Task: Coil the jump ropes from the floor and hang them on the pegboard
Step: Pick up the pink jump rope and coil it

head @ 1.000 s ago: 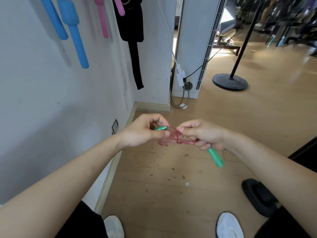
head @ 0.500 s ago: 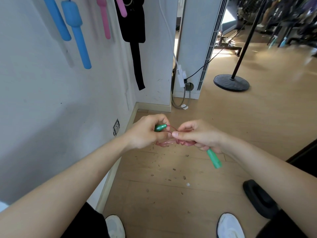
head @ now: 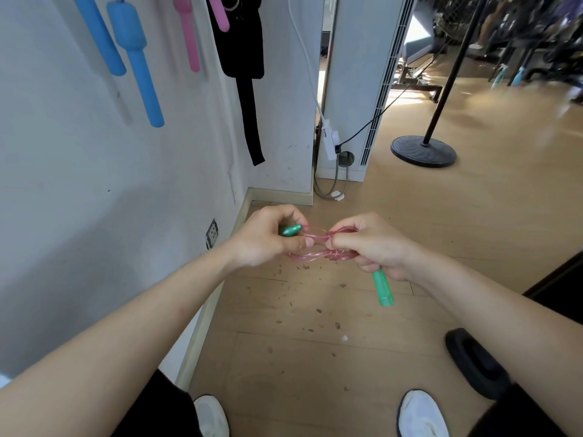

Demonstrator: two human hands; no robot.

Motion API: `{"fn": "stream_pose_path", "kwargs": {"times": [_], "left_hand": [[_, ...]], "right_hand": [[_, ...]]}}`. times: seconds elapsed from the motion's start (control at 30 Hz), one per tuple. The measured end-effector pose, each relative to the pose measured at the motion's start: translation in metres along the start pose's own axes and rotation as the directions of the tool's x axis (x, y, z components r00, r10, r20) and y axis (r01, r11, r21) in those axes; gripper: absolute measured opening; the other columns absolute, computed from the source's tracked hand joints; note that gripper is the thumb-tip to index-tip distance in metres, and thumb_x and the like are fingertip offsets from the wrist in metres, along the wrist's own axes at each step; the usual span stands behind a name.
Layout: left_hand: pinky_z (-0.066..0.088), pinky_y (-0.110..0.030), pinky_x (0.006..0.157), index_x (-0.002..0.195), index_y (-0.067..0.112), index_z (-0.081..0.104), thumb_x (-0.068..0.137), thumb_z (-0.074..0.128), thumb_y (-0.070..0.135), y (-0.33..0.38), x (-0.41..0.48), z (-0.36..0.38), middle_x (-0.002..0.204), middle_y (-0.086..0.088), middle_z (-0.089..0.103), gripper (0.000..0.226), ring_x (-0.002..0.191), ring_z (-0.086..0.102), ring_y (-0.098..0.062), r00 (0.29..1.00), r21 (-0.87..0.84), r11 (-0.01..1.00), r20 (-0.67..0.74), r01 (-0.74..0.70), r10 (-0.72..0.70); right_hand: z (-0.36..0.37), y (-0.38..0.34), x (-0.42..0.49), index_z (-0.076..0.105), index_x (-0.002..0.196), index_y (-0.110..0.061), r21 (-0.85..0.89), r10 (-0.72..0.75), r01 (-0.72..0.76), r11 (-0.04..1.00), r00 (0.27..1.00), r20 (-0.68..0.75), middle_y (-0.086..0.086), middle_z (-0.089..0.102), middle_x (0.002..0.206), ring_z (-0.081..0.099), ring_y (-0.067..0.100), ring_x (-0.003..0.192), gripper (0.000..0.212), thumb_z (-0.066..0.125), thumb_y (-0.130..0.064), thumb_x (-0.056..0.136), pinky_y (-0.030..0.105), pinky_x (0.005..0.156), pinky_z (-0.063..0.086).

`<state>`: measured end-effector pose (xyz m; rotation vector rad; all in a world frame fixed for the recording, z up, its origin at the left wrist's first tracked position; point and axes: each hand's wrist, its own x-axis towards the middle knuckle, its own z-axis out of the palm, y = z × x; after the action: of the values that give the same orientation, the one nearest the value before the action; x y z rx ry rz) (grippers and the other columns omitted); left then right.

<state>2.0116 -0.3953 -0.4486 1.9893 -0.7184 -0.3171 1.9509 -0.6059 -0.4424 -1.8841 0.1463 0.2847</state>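
- Two hands at frame centre hold one coiled jump rope (head: 310,247) above the wooden floor (head: 410,247).
- Left hand (head: 268,239): closed around a green handle (head: 290,230) and the pink loops.
- Right hand (head: 369,244): pinching the wrapped middle; second green handle (head: 382,287) protrudes below it.
- Upper left: blue handles (head: 138,58) hang against the wall (head: 79,184).

Wall socket (head: 212,233) sat low on white wall; round black stand base (head: 423,151) rested on wooden floor (head: 473,216); scattered debris (head: 318,310) lay underfoot; white shoes (head: 422,414) showed.

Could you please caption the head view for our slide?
Both hands, left and right, bundle a pink jump rope with green handles.
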Motion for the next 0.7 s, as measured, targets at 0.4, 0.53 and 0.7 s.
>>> {"fn": "stream_pose_path", "kwargs": {"times": [0.4,0.53,0.7], "left_hand": [[0.044,-0.023,0.052,0.092,0.014,0.075,0.090,0.071,0.020,0.007,-0.006,-0.014,0.067,0.004,0.063,0.007,0.055,0.051,-0.013,0.988,-0.038,0.988,-0.013,0.151,-0.152],[0.039,-0.021,0.052,0.087,0.021,0.079,0.087,0.064,0.029,0.012,-0.010,-0.017,0.063,0.001,0.058,0.017,0.059,0.047,-0.014,0.982,-0.139,0.974,0.088,0.180,-0.169],[0.029,-0.027,0.053,0.068,0.017,0.071,0.073,0.049,0.039,0.017,-0.010,-0.017,0.053,0.003,0.041,0.032,0.050,0.033,-0.013,0.956,-0.154,0.946,0.118,0.285,-0.269]], "right_hand": [[-0.012,0.009,0.006,0.069,0.087,-0.003,0.049,0.016,-0.009,0.999,0.989,-0.146,0.010,0.043,0.064,0.024,0.010,0.038,0.009,0.068,-0.012,0.085,0.018,0.038,0.020],[-0.010,0.009,0.005,0.069,0.087,-0.004,0.055,0.022,-0.016,0.998,0.993,-0.120,0.003,0.038,0.056,0.023,0.010,0.039,0.008,0.066,-0.011,0.087,0.019,0.038,0.019],[-0.005,0.008,0.006,0.067,0.089,-0.004,0.074,0.024,-0.018,0.997,0.995,-0.093,0.003,0.036,0.056,0.022,0.011,0.040,0.008,0.067,-0.012,0.087,0.021,0.039,0.019]]}}
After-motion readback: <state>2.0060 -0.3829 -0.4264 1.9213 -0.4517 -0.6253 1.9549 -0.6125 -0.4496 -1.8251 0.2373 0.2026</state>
